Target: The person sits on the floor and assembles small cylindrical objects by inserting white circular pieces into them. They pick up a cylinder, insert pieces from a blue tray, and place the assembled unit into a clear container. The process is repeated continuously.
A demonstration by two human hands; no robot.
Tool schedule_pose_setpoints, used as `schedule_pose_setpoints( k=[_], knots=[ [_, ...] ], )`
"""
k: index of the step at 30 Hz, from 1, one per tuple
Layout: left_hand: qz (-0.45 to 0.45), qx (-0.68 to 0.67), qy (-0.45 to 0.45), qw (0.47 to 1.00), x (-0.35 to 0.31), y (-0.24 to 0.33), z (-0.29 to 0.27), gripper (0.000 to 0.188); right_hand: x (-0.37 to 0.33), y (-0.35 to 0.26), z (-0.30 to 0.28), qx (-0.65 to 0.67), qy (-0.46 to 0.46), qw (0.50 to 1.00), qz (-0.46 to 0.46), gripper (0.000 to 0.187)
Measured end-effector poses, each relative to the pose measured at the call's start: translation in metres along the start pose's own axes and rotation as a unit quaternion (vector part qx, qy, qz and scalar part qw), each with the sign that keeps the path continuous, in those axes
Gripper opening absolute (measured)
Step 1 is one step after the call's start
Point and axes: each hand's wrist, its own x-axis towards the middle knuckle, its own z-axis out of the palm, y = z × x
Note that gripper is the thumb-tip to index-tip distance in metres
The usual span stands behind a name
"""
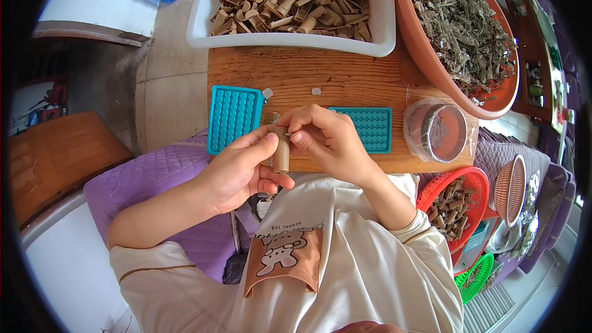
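Observation:
Between the fingers and thumb of my left hand (237, 163) is a small brown tube (282, 157), held nearly upright. My right hand (330, 142) pinches at the tube's upper end, where a small dark bit shows at the fingertips; its kind is too small to tell. One teal tray (235, 117) with rows of round cups lies just beyond my left hand. Partly behind my right hand lies a second teal tray (374, 129). Two small pale pieces (267, 93) rest on the wooden table near them.
At the table's far side stands a white bin (197, 31) full of brown tube pieces. An orange basin (413, 55) of dried, greyish plant-like material is at the far right. Nearer stands a plastic-lined round tub (419, 148). A red basket (481, 188) holds more brown pieces.

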Motion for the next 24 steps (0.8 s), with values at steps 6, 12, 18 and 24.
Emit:
schedule_pose_setpoints(
  k=[6,12,18,24],
  knots=[
    [0.008,0.017,0.016,1.000,-0.002,0.000,0.001,0.033,0.001,-0.006,0.006,-0.100,0.021,0.994,-0.033,0.006],
    [0.003,0.030,0.047,0.998,-0.001,-0.001,0.004,0.030,-0.001,0.007,0.012,-0.088,0.047,0.994,-0.043,0.007],
    [-0.002,0.048,0.011,0.999,-0.003,0.001,0.002,0.034,-0.003,0.013,0.005,0.145,0.001,0.987,0.063,0.004],
    [0.184,0.101,0.042,0.977,-0.008,0.008,0.008,0.029,-0.011,0.022,0.008,0.374,0.152,0.907,0.118,0.012]
  ],
)
